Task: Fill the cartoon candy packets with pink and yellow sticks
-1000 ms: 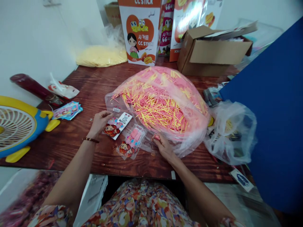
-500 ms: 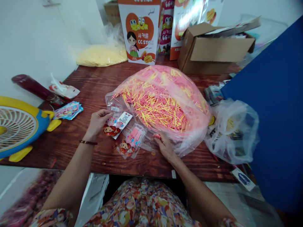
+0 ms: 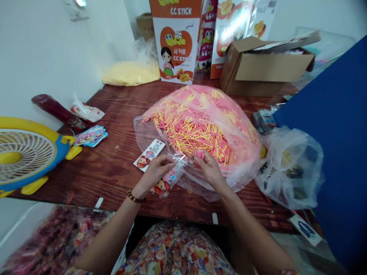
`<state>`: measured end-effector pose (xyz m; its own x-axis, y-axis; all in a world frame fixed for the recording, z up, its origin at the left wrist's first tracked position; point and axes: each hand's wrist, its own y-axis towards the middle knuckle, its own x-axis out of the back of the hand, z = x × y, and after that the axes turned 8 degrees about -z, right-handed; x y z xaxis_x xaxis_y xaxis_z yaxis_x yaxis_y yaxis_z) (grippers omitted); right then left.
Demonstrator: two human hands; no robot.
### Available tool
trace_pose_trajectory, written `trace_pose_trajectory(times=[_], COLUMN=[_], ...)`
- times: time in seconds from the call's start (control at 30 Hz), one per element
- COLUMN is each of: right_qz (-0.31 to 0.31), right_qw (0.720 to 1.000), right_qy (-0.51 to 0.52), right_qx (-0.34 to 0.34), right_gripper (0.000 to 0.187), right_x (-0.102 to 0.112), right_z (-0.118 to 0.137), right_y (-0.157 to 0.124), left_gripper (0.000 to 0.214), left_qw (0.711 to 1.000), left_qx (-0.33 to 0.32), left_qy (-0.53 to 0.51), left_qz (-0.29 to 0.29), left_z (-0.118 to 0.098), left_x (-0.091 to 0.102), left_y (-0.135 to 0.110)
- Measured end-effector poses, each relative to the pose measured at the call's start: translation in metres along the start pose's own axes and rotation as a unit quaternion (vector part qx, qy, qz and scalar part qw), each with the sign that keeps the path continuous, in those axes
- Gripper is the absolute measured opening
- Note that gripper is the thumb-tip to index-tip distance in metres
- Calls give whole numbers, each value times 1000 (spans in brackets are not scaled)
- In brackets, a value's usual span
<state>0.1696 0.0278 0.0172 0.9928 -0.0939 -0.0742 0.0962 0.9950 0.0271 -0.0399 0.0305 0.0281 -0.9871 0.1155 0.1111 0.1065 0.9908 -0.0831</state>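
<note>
My left hand [image 3: 157, 172] pinches the upper edge of a clear printed packet [image 3: 163, 185] with a cartoon face on it. Its top end lies close to my right hand [image 3: 211, 171], whose fingers are closed around a small bundle of pink sticks [image 3: 200, 154]. Behind both hands is a large clear bag [image 3: 243, 168], heaped with loose pink and yellow sticks [image 3: 197, 133]. To the left of the packet a white printed card [image 3: 155, 147] rests flat on the table. Whether a second packet lies beneath the held one is hidden.
A yellow and blue fan [image 3: 54, 147] stands at the left, beside a stack of printed packets [image 3: 91, 135]. Cartons [image 3: 177, 46] and an open cardboard box [image 3: 266, 68] line the back. On the right are a crumpled plastic bag [image 3: 301, 164] and a blue panel [image 3: 332, 126].
My left hand has carried a clear packet rightward off the white card towards my right hand. My right hand has lifted slightly, showing the pink bundle more. The whole view has shifted a little.
</note>
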Motion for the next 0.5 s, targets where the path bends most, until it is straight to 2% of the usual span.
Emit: trace_pose_trajectory(times=[0.1, 0.2, 0.3, 0.5], right_qz=[39, 67, 104, 159], right_qw=[981, 953, 938, 927], right_qy=[-172, -264, -296, -306], right_qx=[86, 131, 149, 148], right_gripper=[13, 13, 9, 6], right_x=[2, 2, 0, -1], right_z=[15, 21, 20, 19], right_y=[5, 7, 7, 0], left_gripper=[26, 25, 23, 26], left_qw=[1000, 998, 996, 997], left_qx=[-11, -15, -8, -1], left_qy=[7, 31, 29, 21], left_qz=[21, 59, 79, 69], left_z=[3, 3, 3, 8], left_x=[-6, -4, -3, -12], left_y=[-2, -3, -3, -2])
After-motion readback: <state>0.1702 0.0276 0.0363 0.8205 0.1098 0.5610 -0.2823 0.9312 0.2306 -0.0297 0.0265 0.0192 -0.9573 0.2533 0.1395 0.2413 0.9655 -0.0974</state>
